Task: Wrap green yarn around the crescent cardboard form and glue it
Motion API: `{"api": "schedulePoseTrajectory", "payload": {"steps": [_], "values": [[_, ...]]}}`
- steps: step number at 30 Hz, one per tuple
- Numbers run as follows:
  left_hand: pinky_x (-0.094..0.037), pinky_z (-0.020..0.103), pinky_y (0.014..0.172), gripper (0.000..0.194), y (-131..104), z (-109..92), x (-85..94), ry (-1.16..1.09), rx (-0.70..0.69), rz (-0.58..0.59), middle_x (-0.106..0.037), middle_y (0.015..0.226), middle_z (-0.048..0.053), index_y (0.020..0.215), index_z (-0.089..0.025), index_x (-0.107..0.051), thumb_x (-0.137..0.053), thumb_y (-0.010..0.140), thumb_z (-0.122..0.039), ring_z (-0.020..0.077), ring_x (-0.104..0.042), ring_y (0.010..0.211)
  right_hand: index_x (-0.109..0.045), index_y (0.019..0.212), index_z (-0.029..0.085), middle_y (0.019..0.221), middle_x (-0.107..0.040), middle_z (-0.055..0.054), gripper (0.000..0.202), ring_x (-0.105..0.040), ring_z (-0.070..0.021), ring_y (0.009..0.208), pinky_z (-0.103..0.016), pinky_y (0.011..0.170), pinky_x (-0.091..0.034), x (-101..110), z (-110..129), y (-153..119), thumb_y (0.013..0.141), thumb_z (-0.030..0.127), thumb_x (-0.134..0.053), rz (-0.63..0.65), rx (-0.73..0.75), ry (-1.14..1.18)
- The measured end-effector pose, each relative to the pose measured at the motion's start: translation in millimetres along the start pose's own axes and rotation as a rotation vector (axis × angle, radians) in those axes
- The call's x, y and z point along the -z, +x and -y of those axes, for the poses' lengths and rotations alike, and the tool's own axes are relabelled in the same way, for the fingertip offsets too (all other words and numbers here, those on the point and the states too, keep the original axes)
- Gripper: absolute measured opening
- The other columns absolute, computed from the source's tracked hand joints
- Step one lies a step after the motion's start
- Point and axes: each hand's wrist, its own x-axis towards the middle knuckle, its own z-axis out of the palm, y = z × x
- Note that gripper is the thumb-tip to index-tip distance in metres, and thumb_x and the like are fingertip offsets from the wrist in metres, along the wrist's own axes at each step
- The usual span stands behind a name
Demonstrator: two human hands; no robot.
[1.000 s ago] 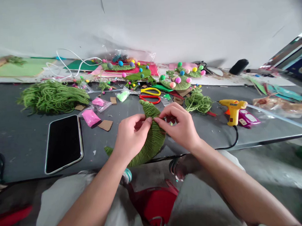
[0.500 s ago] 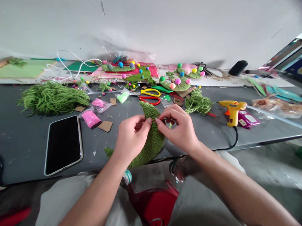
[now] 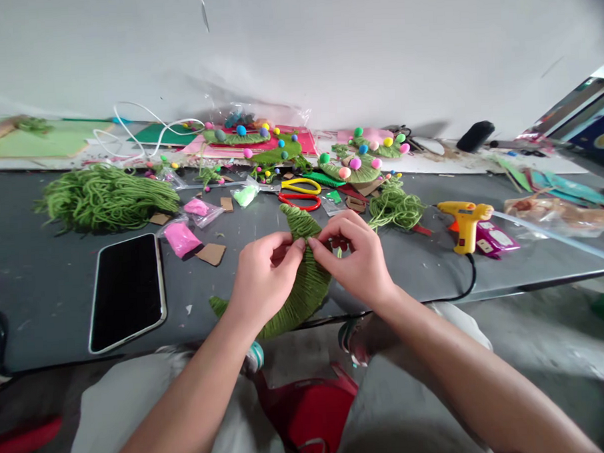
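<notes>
A curved crescent shape wrapped in green yarn [image 3: 307,294] is held at the table's front edge, its upper tip pointing away from me. My left hand [image 3: 264,271] pinches it on the left side near the upper part, thumb and fingers closed. From the right, my right hand [image 3: 356,254] pinches at the same spot, its thumb tip almost touching the left thumb. A short pale green strand of yarn [image 3: 340,252] shows beneath the right hand. Whatever lies between the fingertips is too small to make out. Red-and-yellow handled scissors [image 3: 301,201] lie just beyond the crescent.
On the left are a phone [image 3: 127,291], a heap of green yarn [image 3: 110,198] and pink clay packets [image 3: 181,238]. To the right lie loose yarn [image 3: 395,206] and a yellow glue gun [image 3: 465,223] with its cord. Pompom-covered green pieces [image 3: 354,171] stand at the back.
Both hands stay in nearly the same place on the yarn-wrapped crescent. The thumbs have shifted only slightly, with the right thumb a little further left.
</notes>
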Motion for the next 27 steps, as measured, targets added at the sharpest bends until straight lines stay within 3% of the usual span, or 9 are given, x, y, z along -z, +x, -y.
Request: {"api": "schedulePoseTrajectory", "payload": {"steps": [7,15,27], "values": [[-0.043,0.018,0.055,0.018,-1.5,-5.0,0.8,-0.039,0.013,0.008,-0.069,0.071,-0.001,0.079,-0.015,-0.068,-0.064,0.089,-0.03,0.0109,-0.062,0.065,-0.06,0.075,0.019,0.081,-0.055,0.0,0.014,-0.048,-0.0114,0.069,-0.028,0.059,-0.043,-1.0,-0.4,-0.7,0.084,0.014,-0.07,-0.002,-0.008,0.006],[-0.053,0.023,0.069,0.019,-1.8,-0.9,-0.7,-0.101,0.045,0.043,-0.077,0.088,0.004,0.09,-0.015,-0.072,-0.069,0.084,-0.033,0.0185,-0.071,0.08,-0.06,0.075,0.02,0.081,-0.055,0.0,0.014,-0.049,-0.0118,0.07,-0.028,0.06,-0.043,-1.4,-0.4,-1.0,0.085,0.015,-0.069,0.0,-0.019,0.001],[-0.041,0.021,0.053,0.022,-0.7,-1.7,-0.5,0.022,-0.001,-0.012,-0.069,0.069,0.0,0.079,-0.016,-0.069,-0.064,0.088,-0.036,0.0134,-0.061,0.063,-0.061,0.077,0.02,0.083,-0.056,-0.001,0.012,-0.051,-0.013,0.071,-0.029,0.062,-0.046,-3.1,-1.5,-2.3,0.086,0.017,-0.068,0.003,-0.02,-0.02]]}}
